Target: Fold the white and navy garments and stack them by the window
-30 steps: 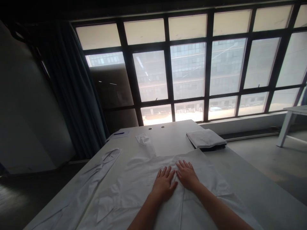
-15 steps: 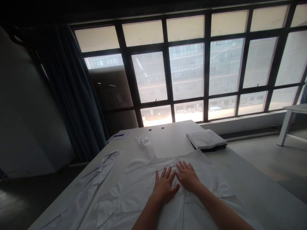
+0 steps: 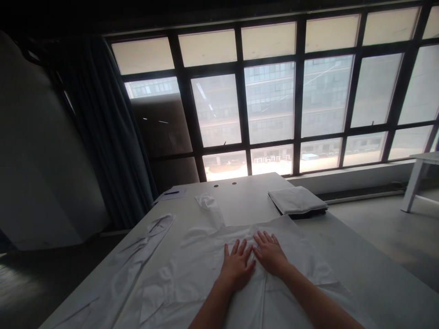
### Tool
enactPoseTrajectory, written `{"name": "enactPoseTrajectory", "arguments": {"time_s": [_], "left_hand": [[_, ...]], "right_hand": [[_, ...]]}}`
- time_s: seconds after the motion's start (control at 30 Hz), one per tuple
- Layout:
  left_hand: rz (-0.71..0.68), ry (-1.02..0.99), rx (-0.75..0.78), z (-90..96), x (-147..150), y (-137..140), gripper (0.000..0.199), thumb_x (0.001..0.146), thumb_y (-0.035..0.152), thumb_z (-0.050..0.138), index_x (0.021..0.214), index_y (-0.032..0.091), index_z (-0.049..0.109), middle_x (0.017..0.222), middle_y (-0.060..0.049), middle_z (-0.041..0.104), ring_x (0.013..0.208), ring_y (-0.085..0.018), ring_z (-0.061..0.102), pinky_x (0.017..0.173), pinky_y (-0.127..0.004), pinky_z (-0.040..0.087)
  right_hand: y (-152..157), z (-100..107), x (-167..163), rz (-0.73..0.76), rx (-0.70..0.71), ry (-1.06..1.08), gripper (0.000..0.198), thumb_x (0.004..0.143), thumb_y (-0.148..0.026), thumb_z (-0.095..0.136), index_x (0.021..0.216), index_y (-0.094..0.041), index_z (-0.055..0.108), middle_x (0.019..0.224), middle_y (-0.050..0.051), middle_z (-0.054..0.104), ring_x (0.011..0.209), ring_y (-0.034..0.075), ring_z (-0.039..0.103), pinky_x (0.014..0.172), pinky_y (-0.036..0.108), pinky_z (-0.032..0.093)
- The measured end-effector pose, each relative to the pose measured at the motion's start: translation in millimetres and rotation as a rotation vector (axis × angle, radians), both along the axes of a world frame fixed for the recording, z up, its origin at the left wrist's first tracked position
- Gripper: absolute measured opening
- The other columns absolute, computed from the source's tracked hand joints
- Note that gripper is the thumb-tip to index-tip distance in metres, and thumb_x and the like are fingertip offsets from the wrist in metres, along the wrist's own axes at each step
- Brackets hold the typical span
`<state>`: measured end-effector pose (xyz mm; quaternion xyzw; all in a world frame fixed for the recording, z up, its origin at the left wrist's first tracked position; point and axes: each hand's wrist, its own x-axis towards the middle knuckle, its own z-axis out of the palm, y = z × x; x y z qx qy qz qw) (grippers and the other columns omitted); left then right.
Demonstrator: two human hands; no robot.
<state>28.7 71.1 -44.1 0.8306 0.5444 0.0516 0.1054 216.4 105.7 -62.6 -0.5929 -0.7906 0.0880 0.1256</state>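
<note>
A white garment, seemingly a long-sleeved shirt or coat (image 3: pixel 195 265), lies spread over the white table. Flat on its middle rests my left hand (image 3: pixel 237 265), fingers spread, holding nothing. Just to the right, my right hand (image 3: pixel 270 253) also lies palm down on the cloth with its fingers stretched out. The two hands nearly touch. One sleeve (image 3: pixel 211 208) reaches toward the far end of the table. Creases run through the fabric around both hands, and a long seam runs down toward me between my forearms.
Another white cloth piece (image 3: pixel 137 251) lies wrinkled along the table's left side. A folded white stack with a dark layer underneath (image 3: pixel 297 200) sits at the right edge. Beyond are a paper with a pen (image 3: pixel 172 193), a dark curtain (image 3: pixel 113 137) and windows. A second table (image 3: pixel 413 183) stands right.
The view has shifted slightly. Both hands stay flat on the garment in almost the same place.
</note>
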Motion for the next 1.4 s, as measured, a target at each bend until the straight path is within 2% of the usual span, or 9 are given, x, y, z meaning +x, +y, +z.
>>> {"name": "enactPoseTrajectory", "arguments": {"time_s": [0.33,0.57,0.8,0.97,1.07,1.17,1.23,1.3,1.4], "left_hand": [[0.02,0.019,0.004,0.6,1,1,0.062,0.098,0.062,0.025,0.157,0.043,0.025,0.168,0.004,0.015,0.155,-0.03,0.008,0.119,-0.069,-0.003],[0.053,0.03,0.007,-1.4,-3,6,0.069,0.099,0.063,0.018,0.161,0.034,0.016,0.169,0.002,0.014,0.156,-0.027,0.008,0.122,-0.062,0.002],[0.243,0.096,0.055,-2.6,-45,27,0.072,0.096,0.07,0.026,0.158,0.034,0.03,0.168,-0.003,0.019,0.155,-0.03,0.014,0.122,-0.059,0.009],[0.361,0.143,0.067,-1.5,-68,31,0.066,0.099,0.061,0.026,0.158,0.031,0.031,0.168,-0.004,0.02,0.154,-0.03,0.016,0.121,-0.058,0.012],[0.339,0.121,0.097,3.1,-75,34,0.062,0.098,0.058,0.033,0.154,0.032,0.038,0.166,-0.005,0.028,0.152,-0.031,0.023,0.12,-0.056,0.018],[0.298,0.078,0.124,17.5,-89,44,0.052,0.099,0.051,0.038,0.142,0.027,0.054,0.149,-0.008,0.055,0.135,-0.027,0.05,0.112,-0.046,0.035],[0.281,0.057,0.143,30.0,-102,55,0.045,0.1,0.045,0.038,0.134,0.025,0.06,0.135,-0.007,0.066,0.123,-0.023,0.06,0.106,-0.037,0.042],[0.264,0.039,0.175,39.9,-117,67,0.042,0.101,0.04,0.038,0.131,0.024,0.061,0.135,-0.006,0.066,0.124,-0.02,0.059,0.108,-0.033,0.04],[0.276,0.035,0.216,41.2,-136,81,0.042,0.102,0.034,0.036,0.137,0.024,0.056,0.15,-0.005,0.053,0.141,-0.019,0.044,0.117,-0.035,0.031]], "right_hand": [[3,-1,2,0.012,-0.018,-0.006,0.068,0.099,-0.059,0.026,0.157,-0.024,0.033,0.166,0.009,0.025,0.154,0.03,0.014,0.121,0.054,0.0],[4,-1,2,0.002,-0.038,-0.011,0.07,0.097,-0.06,0.029,0.158,-0.025,0.031,0.167,0.008,0.022,0.154,0.031,0.012,0.121,0.055,-0.002],[4,-2,3,0.002,-0.036,-0.008,0.071,0.097,-0.06,0.028,0.158,-0.025,0.03,0.167,0.008,0.022,0.154,0.03,0.012,0.121,0.054,-0.002],[3,1,4,0.003,-0.046,-0.001,0.071,0.097,-0.062,0.028,0.158,-0.027,0.031,0.167,0.006,0.022,0.155,0.029,0.012,0.121,0.052,-0.002],[2,1,4,-0.002,-0.04,0.004,0.07,0.097,-0.061,0.029,0.158,-0.027,0.032,0.167,0.006,0.022,0.155,0.029,0.013,0.122,0.052,-0.002],[2,0,3,-0.009,-0.022,0.005,0.07,0.097,-0.06,0.03,0.158,-0.027,0.032,0.167,0.006,0.023,0.154,0.03,0.014,0.122,0.052,-0.001],[2,0,3,-0.015,-0.014,0.004,0.07,0.097,-0.06,0.03,0.158,-0.026,0.033,0.167,0.007,0.024,0.154,0.031,0.015,0.121,0.053,0.0],[3,-1,3,-0.016,-0.01,0.005,0.07,0.097,-0.059,0.03,0.158,-0.025,0.033,0.167,0.007,0.024,0.154,0.031,0.015,0.121,0.054,0.0],[3,-1,3,-0.009,-0.011,0.006,0.07,0.097,-0.06,0.031,0.157,-0.025,0.034,0.166,0.008,0.025,0.154,0.032,0.015,0.121,0.054,0.0]]}}
